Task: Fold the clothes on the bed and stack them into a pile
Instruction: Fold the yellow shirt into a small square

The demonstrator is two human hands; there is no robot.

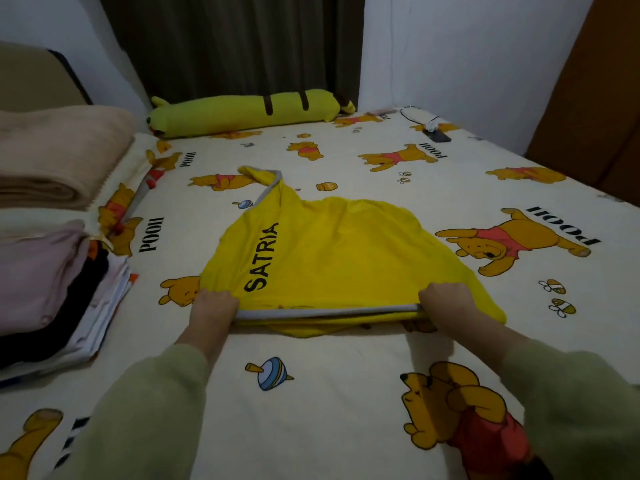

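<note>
A yellow shirt (332, 251) with black "SATRIA" lettering and grey trim lies in the middle of the bed (329, 393), one sleeve sticking out toward the far left. My left hand (214, 306) grips its near edge at the left end. At the right end of that same grey-trimmed edge, my right hand (446, 299) grips the cloth. The near edge is lifted a little off the sheet, with a yellow layer showing beneath it. A pile of folded clothes (52, 292), pink on top with black and white below, sits at the bed's left side.
A folded beige blanket (59, 157) lies beyond the pile at the far left. A long yellow-green plush bolster (249, 112) lies along the far edge. A dark phone with a white cable (434, 133) rests at the far right corner. A wooden door (595, 109) stands at right.
</note>
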